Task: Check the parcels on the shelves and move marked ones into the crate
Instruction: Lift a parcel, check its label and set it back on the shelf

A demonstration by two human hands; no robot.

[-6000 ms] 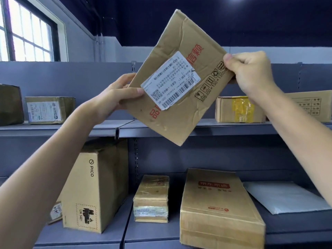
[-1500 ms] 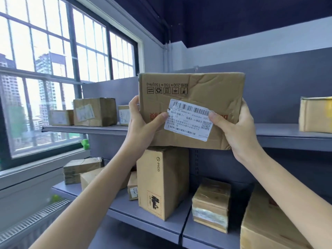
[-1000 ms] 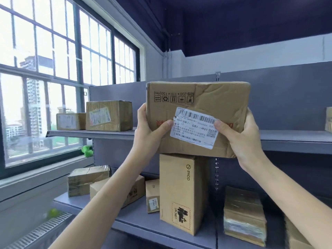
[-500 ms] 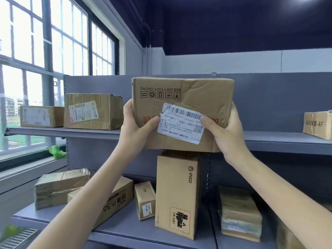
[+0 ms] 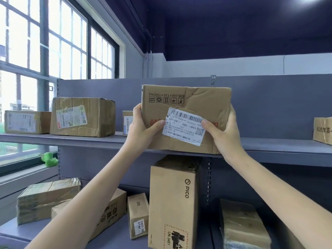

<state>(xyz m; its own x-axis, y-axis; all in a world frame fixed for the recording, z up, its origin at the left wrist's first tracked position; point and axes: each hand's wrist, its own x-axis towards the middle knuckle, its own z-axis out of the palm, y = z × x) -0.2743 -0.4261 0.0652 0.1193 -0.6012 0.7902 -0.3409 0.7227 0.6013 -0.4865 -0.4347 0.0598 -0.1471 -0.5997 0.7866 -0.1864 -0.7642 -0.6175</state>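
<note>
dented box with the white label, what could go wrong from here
1. The dented box is held only at its sides by the left hand and right hand; its creased cardboard may buckle and slip.
2. Its lower edge sits near the upper shelf lip and could catch there.

Held parcel (image 5: pixel 186 105): creased brown cardboard box, printed symbols and size text upside down along top edge, red characters across front. White shipping label (image 5: pixel 185 126) with barcode and QR code on front face, slightly tilted. Bottom edge at upper shelf (image 5: pixel 280 150) front.
</note>
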